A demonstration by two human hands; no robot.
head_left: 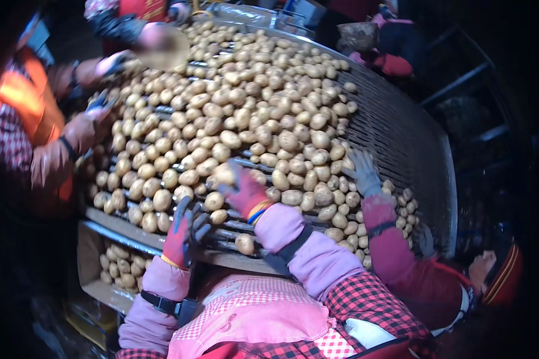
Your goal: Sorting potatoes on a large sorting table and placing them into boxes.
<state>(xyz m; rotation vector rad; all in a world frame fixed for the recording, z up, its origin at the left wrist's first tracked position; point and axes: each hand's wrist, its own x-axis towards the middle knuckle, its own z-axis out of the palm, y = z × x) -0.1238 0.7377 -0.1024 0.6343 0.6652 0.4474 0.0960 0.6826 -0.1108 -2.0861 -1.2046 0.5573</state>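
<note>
Potatoes (288, 140) heaped across a slatted bench (395, 119), the gloved right hand (245, 190) grasping a pale potato (224, 174), the left hand (184, 234) — released, fingers (181, 208) spread — by the bench's edge.

From just above the near side of the slatted counter (401, 119), one head-worn fisheye looks down across it.

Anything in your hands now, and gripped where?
The right hand seems to hold a potato by its right and near sides; blur hides the exact contact. The open left hand appears empty.
</note>
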